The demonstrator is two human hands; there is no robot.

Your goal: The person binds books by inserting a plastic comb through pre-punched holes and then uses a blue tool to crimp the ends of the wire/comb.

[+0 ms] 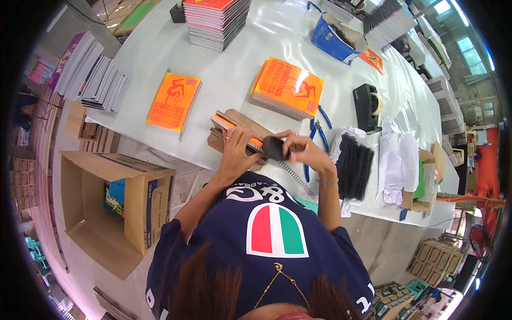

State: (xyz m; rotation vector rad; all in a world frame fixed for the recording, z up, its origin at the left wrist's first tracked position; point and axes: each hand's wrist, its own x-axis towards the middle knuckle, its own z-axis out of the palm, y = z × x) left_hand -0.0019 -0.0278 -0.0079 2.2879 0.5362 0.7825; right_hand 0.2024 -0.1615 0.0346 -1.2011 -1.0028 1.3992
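Observation:
My left hand grips an orange-covered notebook, fingers over its top and thumb on the near side. The notebook stands on edge between the boards of a wooden holder. At its right end is a dark rounded piece, with the curled fingers of my right hand closed at its edge. From beneath that piece a thin wire coil runs toward my body. Blue-handled pliers lie just beyond my right hand. What the right fingertips touch is partly hidden.
A spiral notebook lies left of the holder. Beyond it stand a stack of orange books and a taller notebook stack. Rightward are black coils, a tape dispenser and a blue box. An open carton sits left below.

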